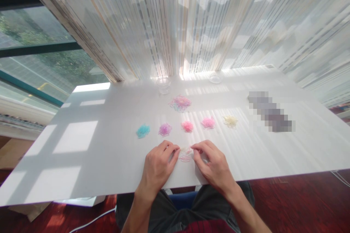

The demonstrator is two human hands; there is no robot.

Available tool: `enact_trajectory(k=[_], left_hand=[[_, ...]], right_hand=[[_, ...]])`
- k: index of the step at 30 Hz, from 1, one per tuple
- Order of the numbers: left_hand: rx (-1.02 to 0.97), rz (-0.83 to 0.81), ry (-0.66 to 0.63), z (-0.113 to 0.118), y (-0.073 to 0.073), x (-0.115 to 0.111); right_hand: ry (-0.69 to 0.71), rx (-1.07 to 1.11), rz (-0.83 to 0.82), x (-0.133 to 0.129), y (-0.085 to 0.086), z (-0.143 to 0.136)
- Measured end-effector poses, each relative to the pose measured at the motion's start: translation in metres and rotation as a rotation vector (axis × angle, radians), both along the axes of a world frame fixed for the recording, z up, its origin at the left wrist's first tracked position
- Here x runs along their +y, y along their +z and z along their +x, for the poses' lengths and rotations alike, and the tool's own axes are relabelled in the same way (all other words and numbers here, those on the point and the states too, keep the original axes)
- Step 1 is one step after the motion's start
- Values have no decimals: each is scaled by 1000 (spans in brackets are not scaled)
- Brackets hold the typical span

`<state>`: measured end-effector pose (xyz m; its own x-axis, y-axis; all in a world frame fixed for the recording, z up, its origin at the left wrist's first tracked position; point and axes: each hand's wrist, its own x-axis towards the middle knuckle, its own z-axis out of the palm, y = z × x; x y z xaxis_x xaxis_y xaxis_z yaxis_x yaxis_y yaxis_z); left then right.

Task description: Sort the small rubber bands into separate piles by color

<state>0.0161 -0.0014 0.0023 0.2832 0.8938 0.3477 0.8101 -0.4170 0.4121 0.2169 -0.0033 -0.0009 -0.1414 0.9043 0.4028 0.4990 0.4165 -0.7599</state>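
Observation:
My left hand (161, 162) rests near the table's front edge, thumb and forefinger pinched at the left side of a small loose group of pink and cream rubber bands (185, 158). Facing it, my right hand (212, 160) pinches at the right side of the same group. Whatever sits between the fingertips is too small to make out. Beyond the hands runs a row of rubber band piles: blue (143, 130), purple (165, 129), deep pink (187, 126), light pink (208, 122) and pale yellow (230, 121). Behind the row lies a larger mixed-colour pile (180, 103).
A clear round container (163, 84) stands at the back of the white table (109, 127), and a clear lid-like disc (215, 78) lies to its right. A blurred-out dark object (272, 112) is on the right. Striped curtains (175, 25) hang along the back edge.

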Motion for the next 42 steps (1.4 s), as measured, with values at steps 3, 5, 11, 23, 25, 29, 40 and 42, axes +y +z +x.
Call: enact_trajectory(k=[3,5,11,23,25,29,40,42], left_hand=[[-26,15,-24,-1,-1,-1],[-52,23,-40,-1,0,-1],[-122,36,-89,2,3,-2],[-219,51,-159,3,-3,-6],[-236,28,-156,2,-4,-6],[-265,-7,-145,1,-4,-7],[-303,-39,-140,0,-4,-7],[-304,-36,-135,0,-3,-7]], right_hand=[[3,2,-9,0,0,0],[4,3,-7,0,1,0],[29,-14,11,0,-1,1],[95,-54,-7,0,-7,3],[97,-54,-8,0,-7,2],[92,-53,-1,0,-6,2],[92,-28,7,1,-8,2],[89,-19,12,1,-9,2]])
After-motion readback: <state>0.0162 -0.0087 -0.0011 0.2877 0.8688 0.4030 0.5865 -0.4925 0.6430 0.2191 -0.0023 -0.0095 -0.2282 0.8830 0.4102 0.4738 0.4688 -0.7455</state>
